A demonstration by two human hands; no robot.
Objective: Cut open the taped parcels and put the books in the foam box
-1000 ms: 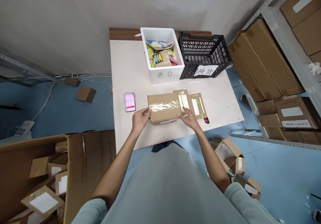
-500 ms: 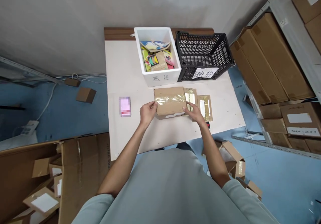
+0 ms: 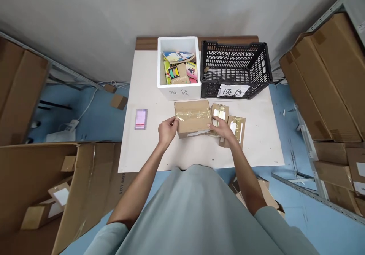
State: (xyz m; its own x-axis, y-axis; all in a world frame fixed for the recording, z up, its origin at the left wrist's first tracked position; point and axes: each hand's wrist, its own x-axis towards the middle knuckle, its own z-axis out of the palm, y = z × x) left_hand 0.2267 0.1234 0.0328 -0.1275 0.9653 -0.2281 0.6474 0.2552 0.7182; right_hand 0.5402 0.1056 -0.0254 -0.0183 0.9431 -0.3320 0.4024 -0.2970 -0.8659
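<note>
A taped cardboard box [image 3: 193,117] is gripped between my two hands over the white-topped table [image 3: 159,156]. My left hand [image 3: 168,130] pinches its left edge with thumb and fingers. At the opposite end, my right hand [image 3: 221,127] has its thumb on the near right corner and its fingers round the side. Clear tape runs across the top, and part of a white label shows on the near face. Just right of it lie a small taped carton [image 3: 220,109] and another small carton [image 3: 238,127], partly covered by my right hand.
Behind the box stand a white foam bin [image 3: 182,92] holding several small colourful packs and a black plastic crate [image 3: 209,89] with a paper sign. A blurred pink item [image 3: 140,118] lies left. A big open carton [image 3: 94,179] flanks the table; boxes [image 3: 330,80] fill the right shelf.
The camera view has turned, shifting the surroundings. Both hands keep their grip on the box. The small cartons at its right now lie slightly askew.
</note>
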